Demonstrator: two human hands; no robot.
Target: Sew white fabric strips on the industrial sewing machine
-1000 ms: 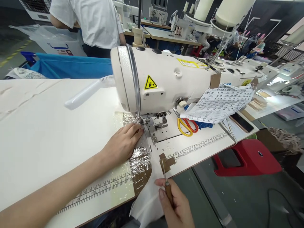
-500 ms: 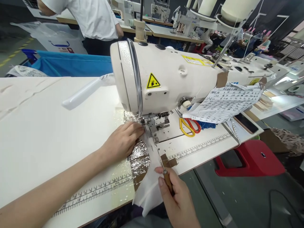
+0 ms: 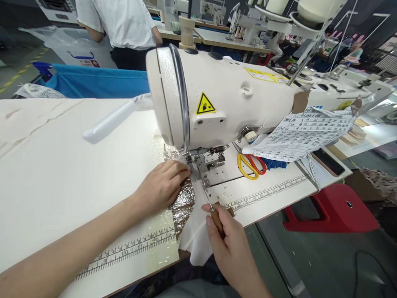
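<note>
My left hand (image 3: 163,185) lies on the table with its fingers pressed onto white fabric (image 3: 198,244) right beside the presser foot (image 3: 194,159) of the cream sewing machine (image 3: 223,99). My right hand (image 3: 231,246) is closed round a wooden-handled awl (image 3: 214,215). The awl's thin metal point reaches up toward the needle area. The white fabric runs from under the foot over a patch of shiny tape (image 3: 182,203) and hangs off the table's front edge.
Yellow and red scissors (image 3: 249,163) and a printed paper sheet (image 3: 305,132) lie right of the needle. Ruler strips (image 3: 263,193) mark the white table (image 3: 62,165). A red stool (image 3: 331,205) stands lower right. A person in a white shirt (image 3: 124,25) works behind a blue bin (image 3: 93,82).
My right hand has moved up and forward with the awl, bringing its tip closer to the presser foot. The left hand has stayed by the foot.
</note>
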